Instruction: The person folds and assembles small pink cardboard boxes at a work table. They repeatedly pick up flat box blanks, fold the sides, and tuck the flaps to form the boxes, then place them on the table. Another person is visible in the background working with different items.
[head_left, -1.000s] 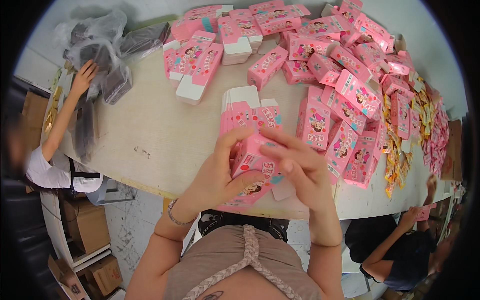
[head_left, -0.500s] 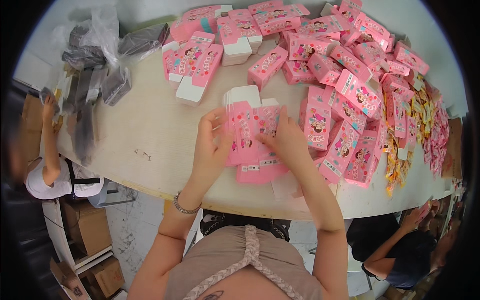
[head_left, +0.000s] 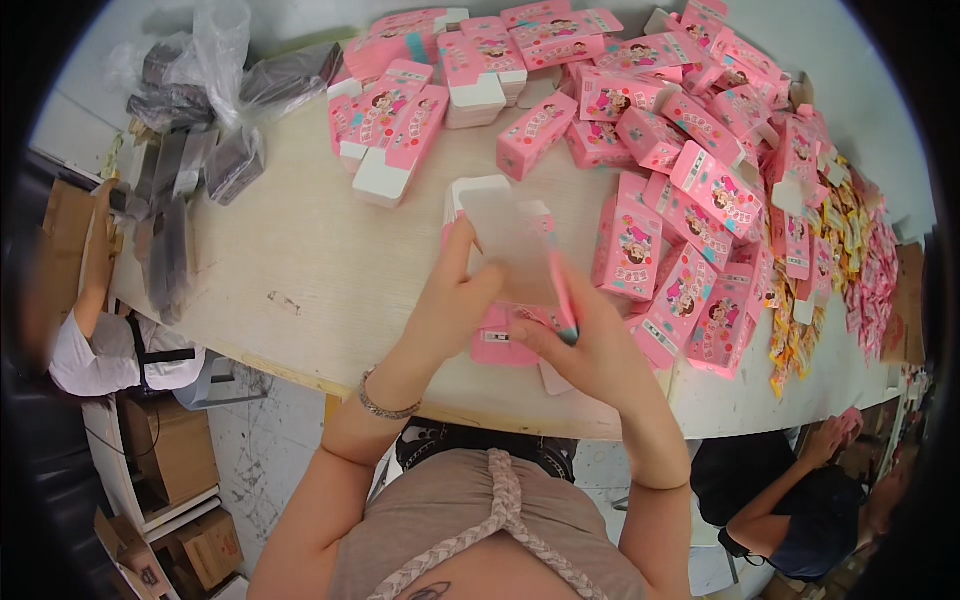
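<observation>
We've got right fingers (head_left: 543,341) pinching a pink carton (head_left: 512,250), left fingers (head_left: 458,250) half-curled at its edge (grip's unclear), forearms (head_left: 655,440) angled in.

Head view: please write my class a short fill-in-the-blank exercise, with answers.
Between the person's left hand and right hand, a pale-faced cardboard carton shows a ____ edge.
The silvery linked bracelet circles the person's ____ wrist.
Left of the small pink wrapped packets lie similar packets coloured ____.

Missing words: pink; left; yellow.
</observation>
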